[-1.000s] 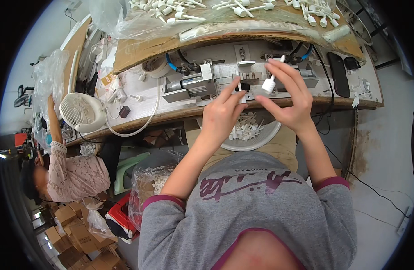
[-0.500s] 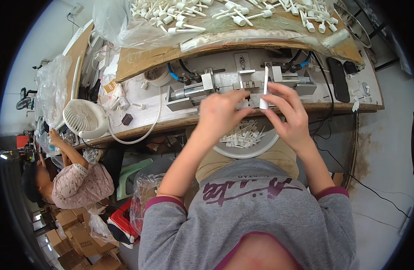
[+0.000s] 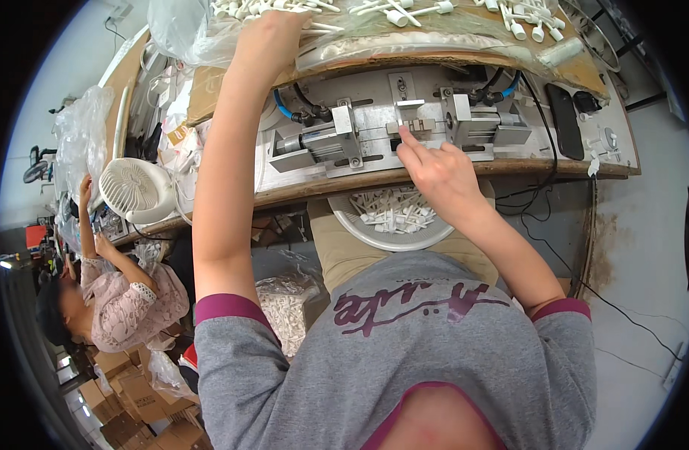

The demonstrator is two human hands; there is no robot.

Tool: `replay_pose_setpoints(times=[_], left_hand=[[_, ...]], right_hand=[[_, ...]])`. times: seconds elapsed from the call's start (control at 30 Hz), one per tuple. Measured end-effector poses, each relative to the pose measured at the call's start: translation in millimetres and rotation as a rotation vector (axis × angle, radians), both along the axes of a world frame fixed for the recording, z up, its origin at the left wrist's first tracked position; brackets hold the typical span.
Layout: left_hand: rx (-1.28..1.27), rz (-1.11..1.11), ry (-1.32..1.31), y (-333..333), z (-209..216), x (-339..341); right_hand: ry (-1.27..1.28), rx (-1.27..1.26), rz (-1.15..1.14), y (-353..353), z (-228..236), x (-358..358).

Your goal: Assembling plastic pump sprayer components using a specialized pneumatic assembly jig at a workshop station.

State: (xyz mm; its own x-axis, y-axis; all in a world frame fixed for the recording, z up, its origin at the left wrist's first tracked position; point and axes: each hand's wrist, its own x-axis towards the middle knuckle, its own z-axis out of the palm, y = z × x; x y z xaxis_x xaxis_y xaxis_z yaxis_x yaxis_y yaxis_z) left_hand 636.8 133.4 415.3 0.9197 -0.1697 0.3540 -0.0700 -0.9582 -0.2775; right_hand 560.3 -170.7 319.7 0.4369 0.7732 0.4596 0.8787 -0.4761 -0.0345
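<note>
My left hand (image 3: 273, 30) reaches far up to the heap of white plastic stick parts (image 3: 389, 11) on the cardboard sheet at the back of the bench; its fingers curl into the heap and what they hold is hidden. My right hand (image 3: 434, 169) rests at the front of the metal pneumatic fixture (image 3: 322, 139), its index finger stretched onto the small centre block (image 3: 410, 116) and the other fingers curled. No part shows in that hand. A white bowl (image 3: 359, 229) with several white parts sits on my lap, just below the right hand.
A small white fan (image 3: 138, 187) stands at the bench's left end. A black phone (image 3: 566, 120) lies to the right of the fixture. Another person (image 3: 112, 296) works at lower left beside cardboard boxes (image 3: 127, 397). A clear bag of white parts (image 3: 284, 311) sits under the bench.
My left hand has left the fixture and stretched up to the heap of parts. The white part my right hand held upright is gone from view; that hand now touches the centre block.
</note>
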Motion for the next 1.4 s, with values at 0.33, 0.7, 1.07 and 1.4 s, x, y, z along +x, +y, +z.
replay_pose_setpoints(times=[0.33,0.7,1.07,1.4], left_hand=[[-0.159,-0.133,-0.007,-16.7,7.7,-12.8],[-1.530,-0.173,0.258,-112.0,15.7,-94.9],[-1.979,-0.040,0.269,-146.2,-44.5,-143.7],[-2.254,-0.242,0.168,-142.7,-27.3,-157.2]], right_hand=[[0.201,0.064,0.008,-2.6,8.7,1.7],[0.650,0.913,0.097,8.1,59.7,8.3],[0.459,0.552,0.077,-25.3,16.8,-2.0],[0.076,0.153,0.050,2.3,-8.2,10.0]])
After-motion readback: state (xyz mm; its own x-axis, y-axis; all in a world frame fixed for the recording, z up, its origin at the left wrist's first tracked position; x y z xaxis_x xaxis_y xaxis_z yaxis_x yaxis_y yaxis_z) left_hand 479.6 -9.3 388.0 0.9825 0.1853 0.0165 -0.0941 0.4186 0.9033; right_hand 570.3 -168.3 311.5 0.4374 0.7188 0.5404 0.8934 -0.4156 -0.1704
